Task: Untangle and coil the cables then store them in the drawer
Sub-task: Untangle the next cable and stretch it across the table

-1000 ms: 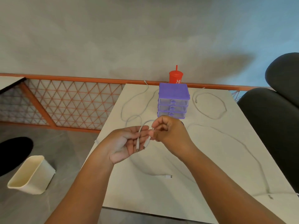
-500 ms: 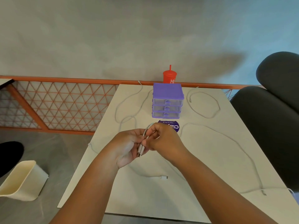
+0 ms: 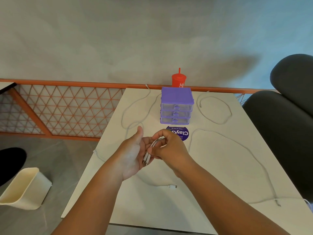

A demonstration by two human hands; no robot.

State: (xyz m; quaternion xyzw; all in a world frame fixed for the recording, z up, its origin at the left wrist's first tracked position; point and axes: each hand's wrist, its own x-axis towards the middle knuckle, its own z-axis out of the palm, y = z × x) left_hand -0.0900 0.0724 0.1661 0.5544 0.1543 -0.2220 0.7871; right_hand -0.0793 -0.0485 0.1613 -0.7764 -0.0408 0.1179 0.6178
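Grey wall and an orange rail back the white table point(image 3: 211, 158), where a purple 3-drawer unit point(image 3: 176, 106) stands shut among loose white cables. Above the near edge, the left hand point(image 3: 133, 155) lies open, palm up, as a cradle, while the right hand point(image 3: 169, 148) pinches a folded cable point(image 3: 149, 150) against it, probably to keep the loops gathered. Another cable point(image 3: 237, 145) sprawls to the right, uncoiled.

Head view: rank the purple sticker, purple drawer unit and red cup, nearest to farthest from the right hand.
From the right hand:
1. Purple sticker, on the table just beyond the knuckles.
2. Purple drawer unit, farther back, centre.
3. Red cup, behind the unit at the table's far edge.
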